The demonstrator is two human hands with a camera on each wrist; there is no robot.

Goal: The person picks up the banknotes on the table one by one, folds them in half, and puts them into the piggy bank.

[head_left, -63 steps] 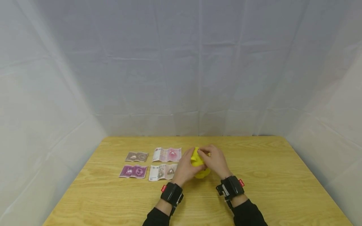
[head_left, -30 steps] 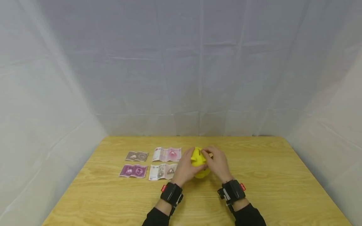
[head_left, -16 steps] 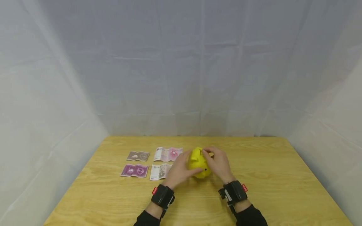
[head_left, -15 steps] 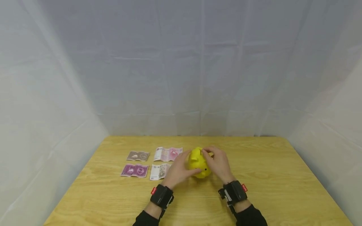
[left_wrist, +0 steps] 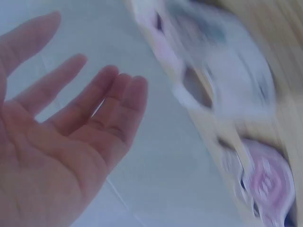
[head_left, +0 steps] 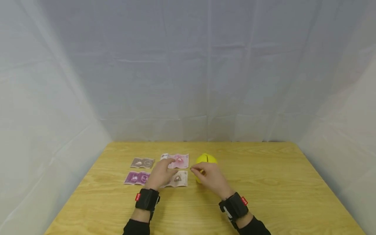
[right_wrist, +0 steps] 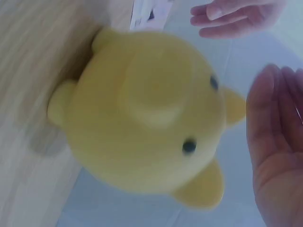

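A yellow piggy bank stands on the table, its slot uppermost in the head view; its snout and eyes show in the right wrist view. In front of it is my right hand, fingers loosely bent; nothing shows between them in the right wrist view. My left hand hovers among the banknotes, its fingers apart and its palm bare in the left wrist view. Partly behind that hand lie a pink banknote, a pale grey-brown banknote and a purple banknote.
A small brown banknote lies at the back left of the wooden table. White sheeting rises behind the table and along both sides. Each wrist wears a black camera band.
My left hand has left the piggy bank and moved left over the banknotes. My right hand has come off the slot area and shifted left and nearer, in front of the piggy bank.
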